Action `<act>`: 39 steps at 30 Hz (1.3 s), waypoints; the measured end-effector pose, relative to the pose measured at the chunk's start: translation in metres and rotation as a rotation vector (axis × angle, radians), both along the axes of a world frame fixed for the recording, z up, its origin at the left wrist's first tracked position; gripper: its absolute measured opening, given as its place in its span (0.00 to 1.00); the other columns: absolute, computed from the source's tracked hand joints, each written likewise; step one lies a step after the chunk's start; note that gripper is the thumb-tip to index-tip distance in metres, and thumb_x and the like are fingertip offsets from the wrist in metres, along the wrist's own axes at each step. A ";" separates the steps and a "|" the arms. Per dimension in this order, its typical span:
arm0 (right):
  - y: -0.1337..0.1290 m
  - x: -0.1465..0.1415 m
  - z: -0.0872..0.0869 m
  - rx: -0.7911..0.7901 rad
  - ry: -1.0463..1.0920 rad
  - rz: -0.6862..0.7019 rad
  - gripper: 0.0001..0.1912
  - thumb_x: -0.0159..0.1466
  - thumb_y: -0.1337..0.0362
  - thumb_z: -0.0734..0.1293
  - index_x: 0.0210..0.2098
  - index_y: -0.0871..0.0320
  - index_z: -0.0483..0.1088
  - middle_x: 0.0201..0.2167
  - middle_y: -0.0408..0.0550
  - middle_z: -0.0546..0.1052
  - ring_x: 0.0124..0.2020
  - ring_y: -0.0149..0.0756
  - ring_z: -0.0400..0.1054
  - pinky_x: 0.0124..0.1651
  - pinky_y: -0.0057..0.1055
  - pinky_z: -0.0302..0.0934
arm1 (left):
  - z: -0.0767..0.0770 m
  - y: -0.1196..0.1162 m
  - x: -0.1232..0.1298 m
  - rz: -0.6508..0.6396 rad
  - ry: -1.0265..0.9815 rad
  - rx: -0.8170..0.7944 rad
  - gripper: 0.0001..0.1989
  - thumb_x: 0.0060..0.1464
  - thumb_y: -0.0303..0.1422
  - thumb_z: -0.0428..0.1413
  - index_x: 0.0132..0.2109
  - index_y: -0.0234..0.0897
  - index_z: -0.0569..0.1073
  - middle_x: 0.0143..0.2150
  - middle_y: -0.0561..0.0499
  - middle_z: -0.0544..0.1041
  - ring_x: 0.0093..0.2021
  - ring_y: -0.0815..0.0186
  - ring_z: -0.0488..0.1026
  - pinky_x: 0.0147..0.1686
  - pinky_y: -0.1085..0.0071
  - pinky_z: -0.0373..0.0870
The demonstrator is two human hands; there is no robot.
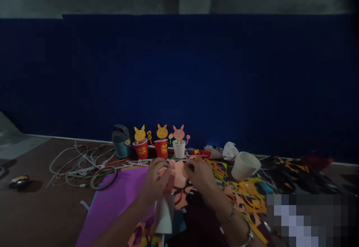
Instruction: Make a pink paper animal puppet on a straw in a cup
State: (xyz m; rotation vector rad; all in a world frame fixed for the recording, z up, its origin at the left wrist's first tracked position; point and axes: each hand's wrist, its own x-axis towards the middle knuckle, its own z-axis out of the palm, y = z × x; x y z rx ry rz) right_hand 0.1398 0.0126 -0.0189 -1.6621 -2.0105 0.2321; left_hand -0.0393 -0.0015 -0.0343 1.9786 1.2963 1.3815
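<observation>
My left hand [157, 176] is closed, pinching what looks like a small pink paper piece [171, 164] between thumb and fingertips. My right hand [201, 174] is just to its right, fingers curled into a pinch; whatever they hold is too small to make out. Below both hands lies a cut peach paper sheet [180, 176]. A pale rolled or cup-like thing [164, 213] is under my left wrist. Behind the hands stand two red paper cups [141, 150] and a white paper cup [178, 150], each topped with a paper animal head [178, 132].
Purple paper [117, 194] spreads at left, beside tangled white cables [81, 161] and a tape ring [103, 179]. A teal-and-black container [121, 142] stands behind. On the right are a tilted white cup [244, 166], crumpled tissue [230, 151] and yellow paper scraps [249, 194]. A blue partition [179, 71] closes the back.
</observation>
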 end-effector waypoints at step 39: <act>0.025 -0.007 -0.033 -0.345 0.923 0.155 0.03 0.49 0.65 0.67 0.23 0.57 0.67 0.20 0.43 0.76 0.25 0.36 0.72 0.32 0.30 0.66 | -0.028 0.020 -0.006 -0.235 -0.419 -0.601 0.23 0.40 0.31 0.61 0.46 0.33 0.65 0.22 0.60 0.66 0.23 0.70 0.65 0.26 0.73 0.59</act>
